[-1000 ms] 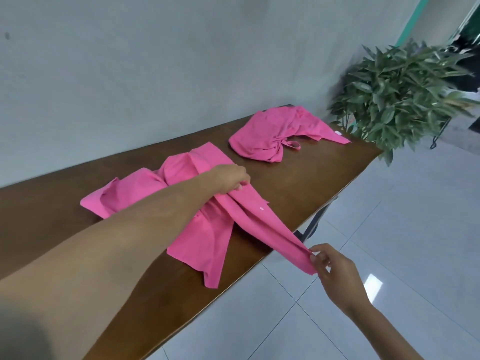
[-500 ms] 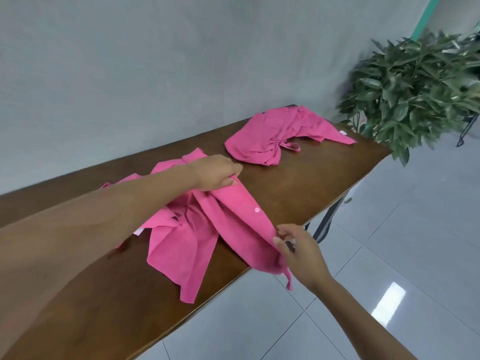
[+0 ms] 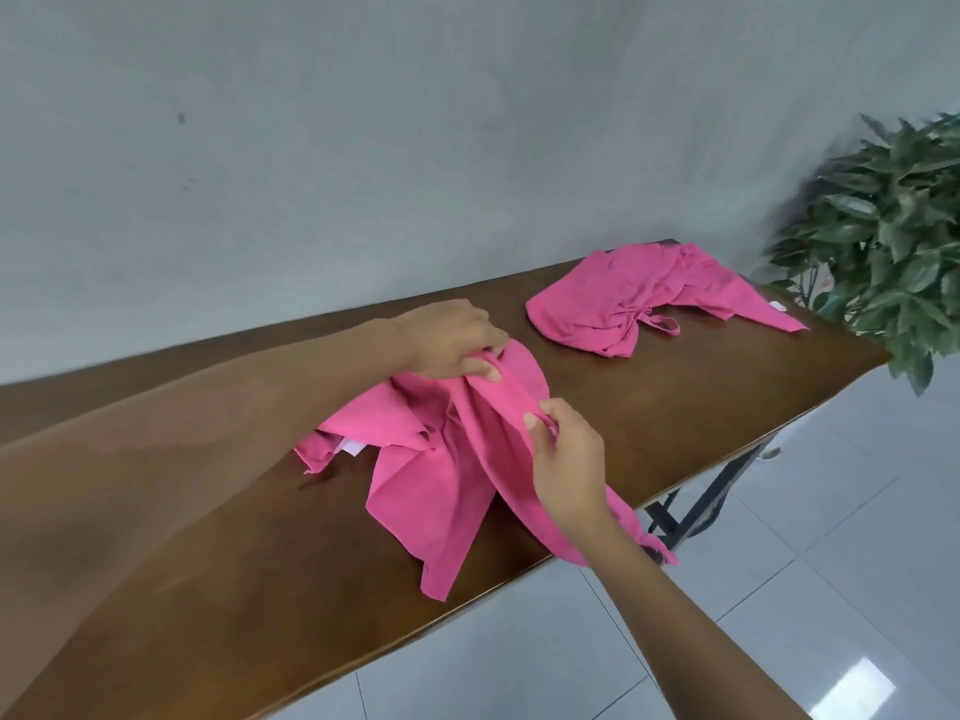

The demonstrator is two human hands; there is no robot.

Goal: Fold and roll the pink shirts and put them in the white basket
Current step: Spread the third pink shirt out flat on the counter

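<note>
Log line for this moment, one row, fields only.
near shirt: unfolded, on table | left hand: grips it | right hand: pinches it | far shirt: untouched | basket: unseen

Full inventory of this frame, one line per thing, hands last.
near pink shirt: 1, pink, crumpled at table middle, part hanging over front edge
far pink shirt: 1, pink, bunched at table's far right end
table: 1, dark brown wood, black legs, against wall
plant: 1, green, right of table
wall: grey, behind table
floor: white tiles
white basket: not in view
left hand: grip on near shirt's top
right hand: pinches the same shirt lower down
</note>
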